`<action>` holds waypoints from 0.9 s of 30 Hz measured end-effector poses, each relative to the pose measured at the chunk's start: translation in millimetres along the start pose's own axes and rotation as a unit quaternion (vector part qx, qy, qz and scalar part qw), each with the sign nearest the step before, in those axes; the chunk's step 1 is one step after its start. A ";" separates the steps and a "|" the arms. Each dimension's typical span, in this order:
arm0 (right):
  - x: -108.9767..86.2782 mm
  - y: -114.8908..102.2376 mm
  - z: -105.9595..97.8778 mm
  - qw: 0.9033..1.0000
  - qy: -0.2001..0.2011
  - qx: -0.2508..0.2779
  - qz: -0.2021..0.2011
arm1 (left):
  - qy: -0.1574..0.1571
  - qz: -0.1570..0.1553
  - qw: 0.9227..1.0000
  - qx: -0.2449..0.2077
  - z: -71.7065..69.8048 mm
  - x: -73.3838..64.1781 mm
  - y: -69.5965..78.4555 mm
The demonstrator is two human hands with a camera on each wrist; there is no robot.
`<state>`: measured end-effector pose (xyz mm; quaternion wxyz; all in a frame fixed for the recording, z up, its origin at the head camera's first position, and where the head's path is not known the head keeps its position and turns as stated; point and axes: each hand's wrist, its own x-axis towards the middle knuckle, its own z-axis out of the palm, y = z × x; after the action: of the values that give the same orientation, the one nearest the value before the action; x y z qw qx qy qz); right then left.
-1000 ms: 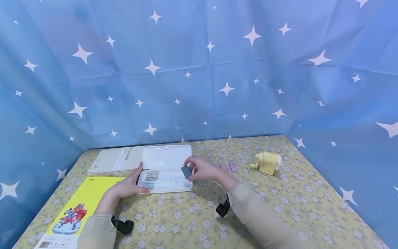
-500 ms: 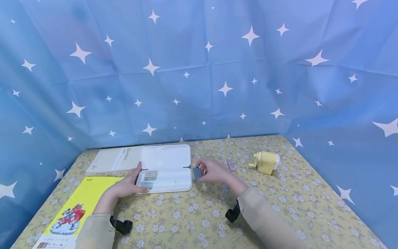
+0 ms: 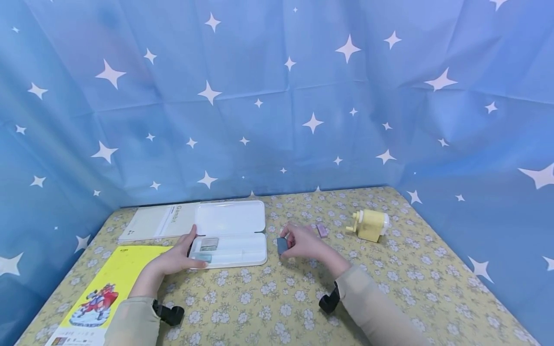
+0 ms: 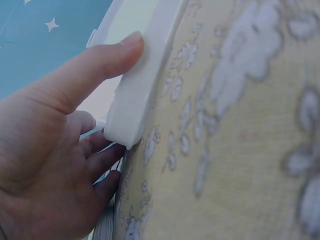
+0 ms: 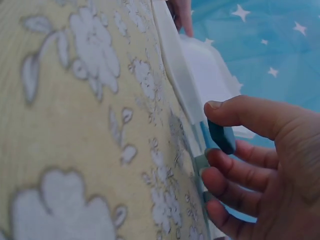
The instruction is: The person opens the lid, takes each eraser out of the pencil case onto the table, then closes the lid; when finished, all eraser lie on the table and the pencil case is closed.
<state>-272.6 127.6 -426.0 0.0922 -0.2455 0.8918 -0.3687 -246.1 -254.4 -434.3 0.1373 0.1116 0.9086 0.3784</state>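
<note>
Passing room lies between the sleeves point(image 3: 133, 322) over the near tabletop point(image 3: 251, 307); farther off, the white case point(image 3: 231, 241) obstructs the left, the purple eraser point(image 3: 322, 230) and yellow sharpener point(image 3: 371, 226) the right.

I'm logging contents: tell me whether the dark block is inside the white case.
No, the right hand holds the dark block outside the white case, to its right.

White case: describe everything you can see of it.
The white case lies open on the flowered cloth, its smooth, plastic-looking lid folded back, away from the person. The shallow tray is divided inside, with two small flat items toward its left end. The left hand grips that end, thumb on the near edge.
</note>
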 end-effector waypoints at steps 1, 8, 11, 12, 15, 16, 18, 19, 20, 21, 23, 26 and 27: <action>-0.4 0.9 0.1 1.000 -0.002 -0.002 0.000 | 0.000 0.001 1.000 -0.002 0.0 0.1 -0.1; -3.9 4.2 0.0 1.000 -0.010 -0.017 0.000 | -0.002 0.010 1.000 -0.003 0.7 0.9 -1.5; -4.6 4.6 0.0 1.000 -0.012 -0.018 0.001 | -0.002 0.007 1.000 -0.004 0.3 0.9 -1.4; -4.6 4.8 0.3 1.000 -0.013 -0.018 -0.001 | -0.002 0.007 1.000 -0.004 0.2 0.9 -1.4; -5.1 5.6 1.0 1.000 -0.020 -0.021 -0.005 | -0.004 0.007 1.000 -0.003 -0.4 0.6 -0.2; -5.3 5.8 1.3 1.000 -0.021 -0.022 -0.005 | -0.005 0.007 1.000 -0.003 -0.4 0.3 0.4; -5.6 6.0 1.9 0.999 -0.023 -0.025 -0.005 | -0.006 0.009 1.000 0.000 -0.5 0.0 0.9; -5.8 6.0 1.9 0.999 -0.023 -0.028 -0.004 | -0.006 0.011 1.000 0.001 -0.6 -0.2 1.2; -5.9 5.9 2.1 0.999 -0.022 -0.031 -0.002 | -0.005 0.010 1.000 0.001 -0.5 -0.3 1.4; -6.0 6.0 2.2 0.999 -0.022 -0.032 -0.005 | -0.005 0.011 1.000 0.002 -0.4 -0.4 1.4; -6.3 5.9 2.1 0.999 -0.022 -0.035 -0.005 | -0.004 0.011 1.000 0.003 -0.4 -0.3 0.9; -6.7 5.7 1.9 0.999 -0.023 -0.035 -0.008 | -0.002 0.010 1.000 0.001 -0.1 0.3 -0.5; -6.9 5.6 1.7 0.999 -0.024 -0.036 -0.008 | -0.002 0.010 1.000 0.000 -0.1 0.4 -1.0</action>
<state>-268.1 133.5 -431.2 0.1014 -0.2647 0.9001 -0.3309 -246.6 -255.0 -435.0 0.1349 0.1214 0.9072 0.3795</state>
